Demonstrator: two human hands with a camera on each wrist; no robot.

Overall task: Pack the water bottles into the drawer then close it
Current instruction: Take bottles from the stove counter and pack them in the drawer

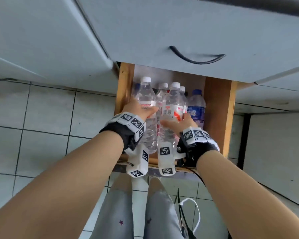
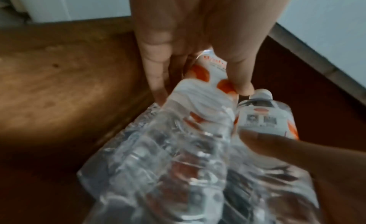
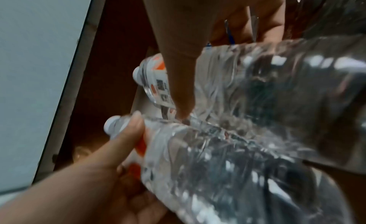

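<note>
Tiled floor below the open drawer (image 1: 219,107): left hand (image 1: 136,109) and right hand (image 1: 178,122) each grip a clear bottle, caps pointing into the drawer's back.

The open wooden drawer (image 1: 216,107) with pale lining juts out beneath a grey cabinet front. Inside it, two clear plastic water bottles with white caps and red-and-white labels are uppermost — one (image 1: 146,107) toward the drawer's left wall, the other (image 1: 173,107) just beside it at the middle. More white-capped clear bottles (image 1: 162,94) lie under them, and a blue-labelled, blue-capped bottle (image 1: 197,107) rests nearest the drawer's right wall — caps pointing to its back.
</note>
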